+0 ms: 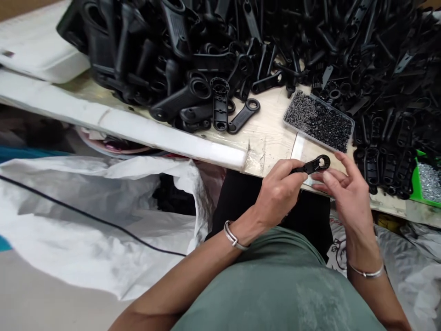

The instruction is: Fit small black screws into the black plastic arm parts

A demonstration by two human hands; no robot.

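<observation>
My left hand is closed around the stem of a black plastic handle piece with a ring at its end, held just off the table's front edge. My right hand sits right beside it, fingers spread and slightly curled, fingertips close to the ring end. Both wrists carry metal bangles. A clear tray of small black screws lies on the table just above my hands.
A large heap of black plastic handles covers the wooden table. A green bin of silver screws stands at the right edge. A white woven sack with a black cable across it lies left, below the table. White foam trays sit far left.
</observation>
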